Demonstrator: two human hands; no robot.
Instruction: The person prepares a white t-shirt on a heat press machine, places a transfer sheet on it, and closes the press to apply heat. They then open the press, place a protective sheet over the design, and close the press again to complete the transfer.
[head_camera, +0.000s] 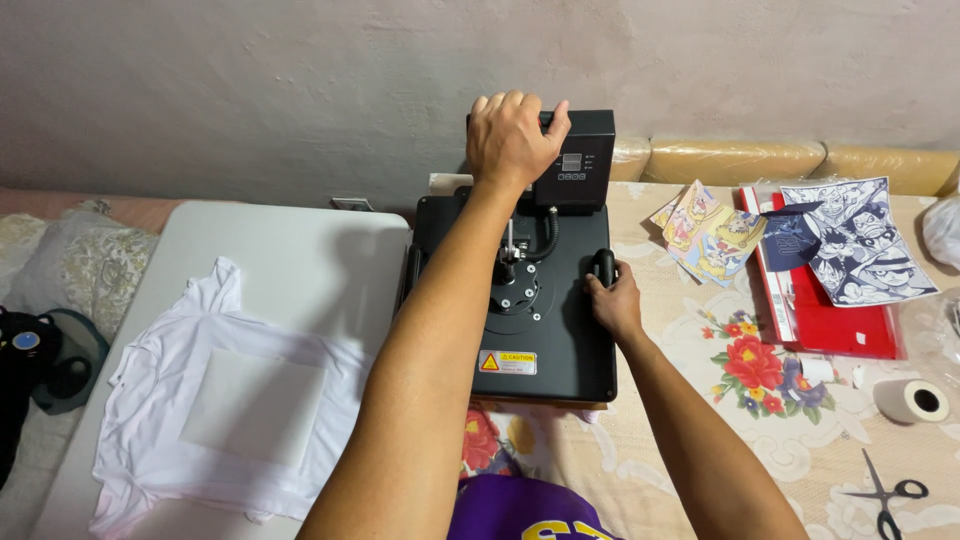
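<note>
- Floral cloth covers our counter (760, 440), scissors (885, 497) nearest.
- Our right hand (613, 298) wraps its grip around the black knob on the heat press (545, 330).
- Farther back, our left hand (510, 135) closes its grip over the press's control box (580, 160), by the wall.

The flat metal heat press (545, 330) is matte black, with a small yellow and white warning label (507, 362) carrying a red triangle. The folding plastic tabletop (300, 250) is pale grey-white, and the cotton T-shirt (200, 420) spread on it is plain white. The tablecloth (700, 440) is beige with red, yellow and blue flowers. The cartoon prints (708, 235) are yellow, orange and pink; the larger sheet (860, 240) is navy and white, on a red folder (830, 320). The scissors (885, 497) are black, and the tape roll (912, 400) is off-white
</note>
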